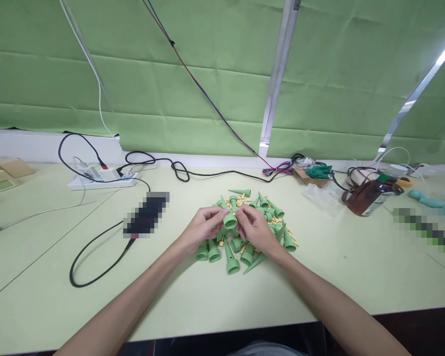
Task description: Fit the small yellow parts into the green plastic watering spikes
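Observation:
My left hand and my right hand meet over a heap of green plastic cones mixed with small yellow pieces on the pale green table. Between them I hold one green cone, its wide end towards me. The left hand's fingers are curled round the cone's side. The right hand's fingertips are pinched at the cone's right edge; whether they also hold a small yellow piece is too small to tell.
A white power strip with black cables lies at the left rear. A brown bottle lies on its side at the right, near clear plastic bags, a cardboard box and teal objects. Green blinds hang behind.

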Tool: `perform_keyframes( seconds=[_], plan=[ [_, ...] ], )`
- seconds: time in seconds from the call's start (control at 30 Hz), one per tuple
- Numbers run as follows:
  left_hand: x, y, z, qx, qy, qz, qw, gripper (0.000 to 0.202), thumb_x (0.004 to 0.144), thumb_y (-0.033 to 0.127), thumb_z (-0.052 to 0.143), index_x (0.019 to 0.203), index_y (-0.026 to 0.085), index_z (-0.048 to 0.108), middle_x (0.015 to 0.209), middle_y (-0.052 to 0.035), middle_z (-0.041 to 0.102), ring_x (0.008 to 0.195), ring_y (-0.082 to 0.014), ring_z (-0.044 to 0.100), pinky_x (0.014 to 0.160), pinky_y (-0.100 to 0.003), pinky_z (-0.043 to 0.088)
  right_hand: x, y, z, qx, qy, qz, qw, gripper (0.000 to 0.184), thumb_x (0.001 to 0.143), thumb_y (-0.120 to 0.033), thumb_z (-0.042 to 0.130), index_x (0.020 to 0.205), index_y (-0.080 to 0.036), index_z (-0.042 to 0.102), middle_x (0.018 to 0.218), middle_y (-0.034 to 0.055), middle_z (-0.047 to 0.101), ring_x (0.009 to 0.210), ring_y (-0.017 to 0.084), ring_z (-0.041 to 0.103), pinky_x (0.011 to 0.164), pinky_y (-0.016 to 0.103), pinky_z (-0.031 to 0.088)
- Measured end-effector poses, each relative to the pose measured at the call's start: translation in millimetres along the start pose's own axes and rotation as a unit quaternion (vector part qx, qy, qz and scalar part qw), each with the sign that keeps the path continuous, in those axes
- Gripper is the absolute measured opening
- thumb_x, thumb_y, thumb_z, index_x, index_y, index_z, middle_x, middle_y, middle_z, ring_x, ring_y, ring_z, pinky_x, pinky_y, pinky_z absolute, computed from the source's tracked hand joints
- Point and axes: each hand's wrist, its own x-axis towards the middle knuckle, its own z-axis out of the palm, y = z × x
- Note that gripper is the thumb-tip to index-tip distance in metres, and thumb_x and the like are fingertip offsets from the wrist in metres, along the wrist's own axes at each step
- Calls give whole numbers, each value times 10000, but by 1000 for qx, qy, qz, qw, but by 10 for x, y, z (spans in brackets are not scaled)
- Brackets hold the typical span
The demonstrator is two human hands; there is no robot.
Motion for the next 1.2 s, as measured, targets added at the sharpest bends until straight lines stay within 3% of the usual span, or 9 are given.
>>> perform_keyframes(
  seconds=[0.2, 0.37, 0.67, 0.87, 1.2],
  plan=[
    [1, 24, -10, 63, 3, 38, 997, 386, 822, 518, 631, 702, 168, 522, 572, 64, 286, 456, -51, 217, 415, -212, 149, 8, -4, -22, -28, 0, -6, 1000, 356, 958, -509, 458, 765, -210, 488, 567, -45, 490, 454, 107, 451, 465, 244, 363],
    [-5, 37, -3, 185, 22, 120, 975, 372, 839, 478, 612, 667, 162, 517, 603, 33, 379, 528, -81, 330, 461, -216, 273, 18, 11, -37, -86, 13, -16, 996, 417, 965, -499, 444, 663, -213, 431, 514, -52, 423, 468, 113, 402, 496, 253, 340],
    [-17, 13, 1, 281, 54, 164, 944, 354, 856, 441, 588, 649, 175, 480, 574, 50, 344, 540, -96, 317, 506, -226, 268, 25, 0, -37, -177, 47, -58, 981, 434, 975, -443, 437, 619, -208, 355, 557, -51, 308, 520, 112, 299, 519, 262, 253],
    [-34, 20, 15, 351, 80, 203, 911, 382, 880, 407, 567, 618, 179, 407, 565, 53, 362, 544, -95, 325, 529, -228, 283, 27, -8, -44, -215, 46, -78, 972, 416, 983, -385, 430, 621, -207, 333, 557, -51, 308, 513, 111, 275, 522, 267, 239],
    [-18, -33, -12, 403, 85, 268, 871, 353, 903, 331, 556, 621, 182, 404, 585, 47, 366, 552, -101, 335, 551, -240, 294, 44, -18, -44, -197, 50, -59, 977, 450, 970, -389, 442, 596, -205, 273, 551, -53, 270, 519, 103, 255, 514, 262, 223]
  ],
)
